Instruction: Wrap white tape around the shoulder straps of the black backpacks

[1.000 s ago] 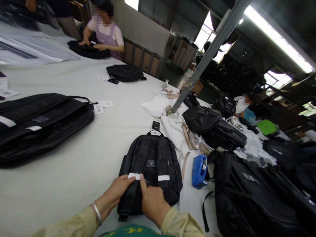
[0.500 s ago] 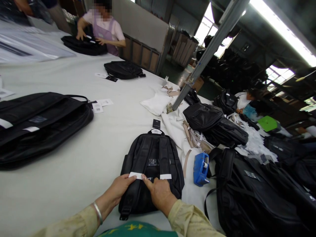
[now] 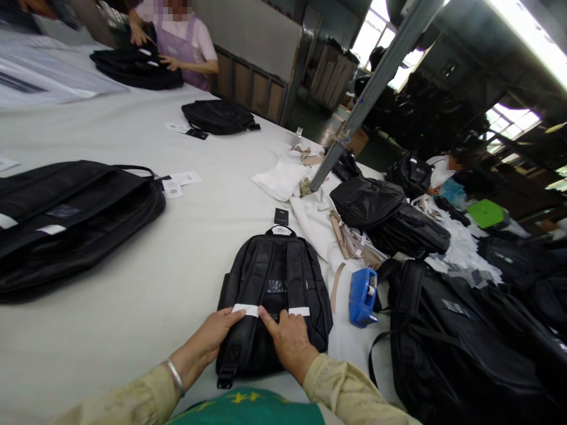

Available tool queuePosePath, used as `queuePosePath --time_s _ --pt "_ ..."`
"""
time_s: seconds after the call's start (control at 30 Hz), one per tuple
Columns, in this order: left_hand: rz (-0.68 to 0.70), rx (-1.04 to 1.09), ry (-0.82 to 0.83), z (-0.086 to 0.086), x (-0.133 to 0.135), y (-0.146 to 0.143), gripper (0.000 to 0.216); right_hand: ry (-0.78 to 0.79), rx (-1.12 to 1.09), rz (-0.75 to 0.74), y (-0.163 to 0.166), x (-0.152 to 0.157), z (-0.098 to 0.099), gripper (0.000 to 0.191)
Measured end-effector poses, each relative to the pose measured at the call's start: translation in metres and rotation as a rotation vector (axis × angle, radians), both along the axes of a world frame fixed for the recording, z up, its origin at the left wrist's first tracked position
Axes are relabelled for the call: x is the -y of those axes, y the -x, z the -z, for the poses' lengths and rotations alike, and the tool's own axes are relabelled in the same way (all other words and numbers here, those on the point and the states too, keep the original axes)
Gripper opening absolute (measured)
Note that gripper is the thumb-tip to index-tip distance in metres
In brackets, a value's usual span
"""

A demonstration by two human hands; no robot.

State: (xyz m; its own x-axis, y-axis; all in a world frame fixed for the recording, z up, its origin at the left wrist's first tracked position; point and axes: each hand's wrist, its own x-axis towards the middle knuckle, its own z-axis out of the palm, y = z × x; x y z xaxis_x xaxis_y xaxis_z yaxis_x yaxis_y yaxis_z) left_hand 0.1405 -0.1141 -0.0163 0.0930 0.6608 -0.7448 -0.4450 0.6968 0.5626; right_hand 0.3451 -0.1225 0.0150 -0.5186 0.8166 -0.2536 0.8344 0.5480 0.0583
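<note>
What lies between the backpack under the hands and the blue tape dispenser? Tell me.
In the head view, a tan strip lies on white cloth between the backpack and the blue tape dispenser. Nothing else shows there.

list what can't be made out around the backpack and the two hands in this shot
- Head view: the lower part of the backpack is hidden under the left hand and right hand.
- Print on the hang tag is too small to read.
- The white strips on the straps: any text is too small.
- The tape dispenser: its roll is partly hidden by the blue body.
- The flat black bag is cut off by the left edge.
</note>
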Motion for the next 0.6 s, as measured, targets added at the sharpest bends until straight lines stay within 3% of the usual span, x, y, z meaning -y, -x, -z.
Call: queuePosePath --time_s 0.3,0.6 --pt "-0.010 0.128 0.038 0.0007 0.0020 0.0037 0.018 -0.027 -0.037 -0.003 -0.0062 -0.0014 0.0076 0.080" --pt "-0.004 0.092 0.025 -0.0010 0.0017 0.0036 0.023 -0.029 -0.065 0.003 -0.0078 -0.0042 0.0086 0.077"
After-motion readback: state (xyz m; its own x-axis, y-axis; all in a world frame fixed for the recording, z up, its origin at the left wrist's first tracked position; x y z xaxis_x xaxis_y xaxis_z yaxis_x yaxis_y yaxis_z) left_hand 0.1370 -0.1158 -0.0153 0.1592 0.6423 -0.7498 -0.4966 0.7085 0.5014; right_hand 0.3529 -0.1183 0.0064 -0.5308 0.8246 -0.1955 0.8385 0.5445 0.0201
